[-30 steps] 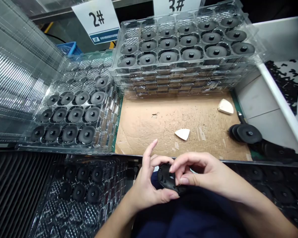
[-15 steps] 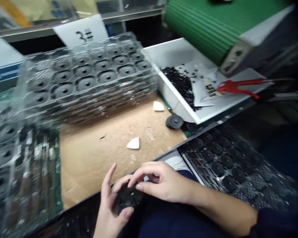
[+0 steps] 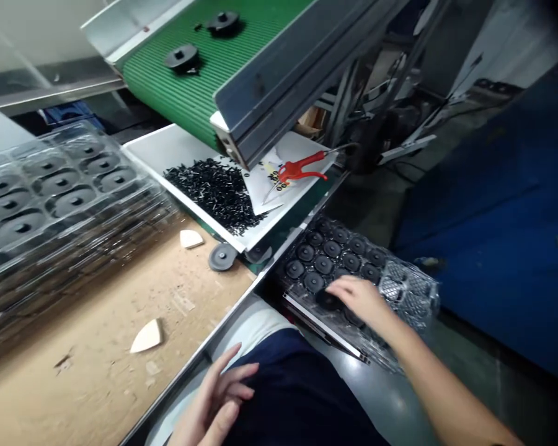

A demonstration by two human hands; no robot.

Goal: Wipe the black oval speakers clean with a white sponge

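My right hand (image 3: 359, 297) reaches out to the right over a clear plastic tray (image 3: 407, 288) that holds rows of black discs (image 3: 323, 264). Its fingers are curled down onto one black disc (image 3: 328, 301) at the tray's near edge. My left hand (image 3: 216, 399) hovers over my lap in dark blue cloth (image 3: 297, 396), fingers stretched out and apart, holding nothing.
A green conveyor (image 3: 190, 87) carrying two black parts (image 3: 182, 57) slopes overhead. Below it sits a white bin (image 3: 177, 148) of small black pieces, with a red-handled tool (image 3: 302, 168). On the cardboard (image 3: 88, 359) lie two white wedges (image 3: 147, 336) and a loose disc (image 3: 222, 256). Stacked trays (image 3: 51, 192) stand on the left.
The view has swung to the right. My hands have parted: the right one carried the black disc out to the right-hand tray, and the left one let go and stayed over my lap.
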